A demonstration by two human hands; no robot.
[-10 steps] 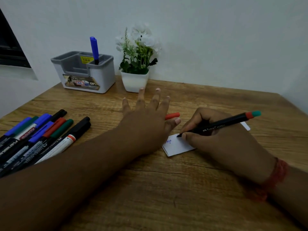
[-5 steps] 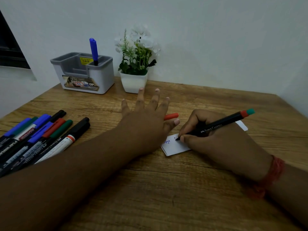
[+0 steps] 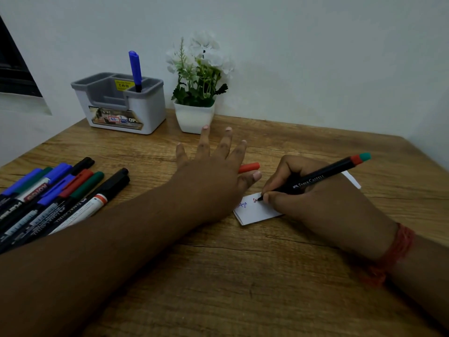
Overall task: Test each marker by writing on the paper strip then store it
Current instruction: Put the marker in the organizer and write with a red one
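Note:
My right hand [image 3: 323, 203] grips a black marker [image 3: 323, 177] with a red and teal end, its tip touching the white paper strip [image 3: 255, 211]. Blue writing and fresh red writing show on the strip. My left hand [image 3: 213, 176] lies flat with spread fingers on the strip's left end. A red cap [image 3: 249, 167] lies on the table just beyond my left thumb. Several capped markers [image 3: 56, 198] lie in a group at the left. One blue marker [image 3: 135, 69] stands in the grey-and-white organiser [image 3: 145, 110] at the back left.
A white pot of artificial white flowers [image 3: 195, 115] stands right of the organiser, against the wall. The wooden table [image 3: 243, 276] ends at the right edge near the wall. A dark window frame [image 3: 12, 69] is at the far left.
The marker tip has traced red letters on the strip beside the blue writing. My left hand has stayed flat on the paper.

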